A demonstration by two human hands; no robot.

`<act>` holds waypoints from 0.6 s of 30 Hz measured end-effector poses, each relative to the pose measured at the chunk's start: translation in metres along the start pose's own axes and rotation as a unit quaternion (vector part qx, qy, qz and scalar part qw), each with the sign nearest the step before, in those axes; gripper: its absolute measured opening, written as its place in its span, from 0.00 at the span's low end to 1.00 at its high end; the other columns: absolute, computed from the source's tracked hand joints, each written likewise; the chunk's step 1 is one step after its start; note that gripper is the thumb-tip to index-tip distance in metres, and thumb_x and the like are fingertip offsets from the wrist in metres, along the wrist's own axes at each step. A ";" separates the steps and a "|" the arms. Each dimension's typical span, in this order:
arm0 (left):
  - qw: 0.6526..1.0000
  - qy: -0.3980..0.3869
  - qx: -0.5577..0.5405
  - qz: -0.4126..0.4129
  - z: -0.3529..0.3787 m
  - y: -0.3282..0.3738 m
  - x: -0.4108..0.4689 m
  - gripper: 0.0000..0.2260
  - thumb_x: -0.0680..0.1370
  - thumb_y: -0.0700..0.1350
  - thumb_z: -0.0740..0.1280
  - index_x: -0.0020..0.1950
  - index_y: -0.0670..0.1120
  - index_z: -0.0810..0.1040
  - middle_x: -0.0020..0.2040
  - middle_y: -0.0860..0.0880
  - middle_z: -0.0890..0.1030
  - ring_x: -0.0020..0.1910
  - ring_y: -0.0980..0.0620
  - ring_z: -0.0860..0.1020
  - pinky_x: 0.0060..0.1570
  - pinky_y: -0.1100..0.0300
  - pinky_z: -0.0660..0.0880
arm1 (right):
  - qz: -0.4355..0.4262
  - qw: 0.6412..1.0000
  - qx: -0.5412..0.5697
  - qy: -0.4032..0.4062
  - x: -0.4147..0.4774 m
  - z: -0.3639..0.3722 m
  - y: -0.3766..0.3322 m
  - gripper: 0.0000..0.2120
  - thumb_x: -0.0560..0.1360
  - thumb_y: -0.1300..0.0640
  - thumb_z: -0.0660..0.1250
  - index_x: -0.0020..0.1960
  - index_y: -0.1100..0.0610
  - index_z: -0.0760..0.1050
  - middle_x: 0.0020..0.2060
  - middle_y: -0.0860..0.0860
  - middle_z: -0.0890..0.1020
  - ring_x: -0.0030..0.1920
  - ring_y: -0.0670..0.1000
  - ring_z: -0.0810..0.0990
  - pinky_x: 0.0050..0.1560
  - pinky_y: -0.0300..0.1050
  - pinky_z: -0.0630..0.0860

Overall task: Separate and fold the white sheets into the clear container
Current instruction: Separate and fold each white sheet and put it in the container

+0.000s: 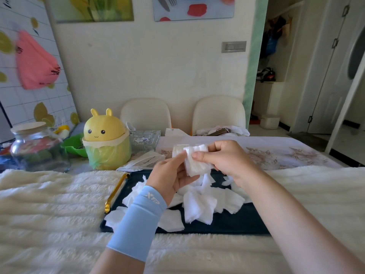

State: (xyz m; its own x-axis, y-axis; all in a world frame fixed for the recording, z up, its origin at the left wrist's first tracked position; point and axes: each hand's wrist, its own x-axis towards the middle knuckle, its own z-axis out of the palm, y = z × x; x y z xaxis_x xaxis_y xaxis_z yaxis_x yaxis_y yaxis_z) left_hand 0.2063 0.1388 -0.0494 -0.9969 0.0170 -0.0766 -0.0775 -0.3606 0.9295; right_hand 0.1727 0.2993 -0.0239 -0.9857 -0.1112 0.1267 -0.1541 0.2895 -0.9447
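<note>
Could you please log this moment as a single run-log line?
left hand: holds white sheets | right hand: pinches them | tray: loose sheets piled

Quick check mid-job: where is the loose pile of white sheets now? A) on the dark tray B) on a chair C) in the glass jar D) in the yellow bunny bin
A: the loose white sheets lie spread on the dark tray, below the small stack that the left hand and right hand pinch.

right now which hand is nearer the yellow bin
Left. The left hand is just right of the bin; the right hand is farther right, across the sheet both hold.
</note>
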 end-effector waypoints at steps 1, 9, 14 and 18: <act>1.000 -0.016 0.008 0.002 0.000 0.001 0.000 0.17 0.79 0.50 0.67 0.59 0.38 0.81 0.53 0.39 0.85 0.55 0.44 0.83 0.52 0.52 0.82 | 0.004 1.000 0.002 0.004 0.000 0.000 0.000 0.15 0.66 0.48 0.82 0.43 0.55 0.82 0.32 0.43 0.83 0.33 0.42 0.80 0.40 0.39 0.78; 0.991 -0.055 0.123 0.023 -0.008 0.004 -0.002 0.11 0.76 0.34 0.70 0.57 0.39 0.82 0.53 0.41 0.85 0.56 0.44 0.83 0.58 0.54 0.79 | 0.034 0.991 0.090 -0.093 0.001 -0.005 0.003 0.19 0.72 0.54 0.77 0.62 0.51 0.79 0.53 0.54 0.86 0.48 0.52 0.83 0.59 0.57 0.79; 0.989 -0.012 0.145 0.029 -0.007 0.006 0.002 0.09 0.78 0.35 0.68 0.57 0.41 0.82 0.50 0.43 0.86 0.52 0.47 0.85 0.56 0.54 0.79 | 0.029 0.987 0.076 -0.139 0.001 -0.015 0.006 0.11 0.76 0.58 0.73 0.58 0.57 0.83 0.48 0.57 0.86 0.45 0.52 0.81 0.53 0.50 0.80; 0.987 -0.007 0.158 0.039 0.003 0.016 0.008 0.10 0.77 0.37 0.70 0.58 0.42 0.79 0.50 0.42 0.85 0.48 0.47 0.85 0.51 0.54 0.81 | 0.055 0.981 0.060 -0.177 0.005 -0.029 0.002 0.11 0.76 0.59 0.73 0.57 0.61 0.82 0.51 0.59 0.86 0.47 0.54 0.83 0.51 0.46 0.81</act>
State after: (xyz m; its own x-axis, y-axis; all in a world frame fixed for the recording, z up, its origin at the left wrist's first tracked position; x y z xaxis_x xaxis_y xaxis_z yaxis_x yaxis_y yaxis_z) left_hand 0.1966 0.1360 -0.0343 -0.9999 0.0136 0.0030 0.0022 -0.0527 0.9986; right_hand 0.1655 0.3268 -0.0169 -0.9070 -0.4151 -0.0715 -0.0179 0.2075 -0.9781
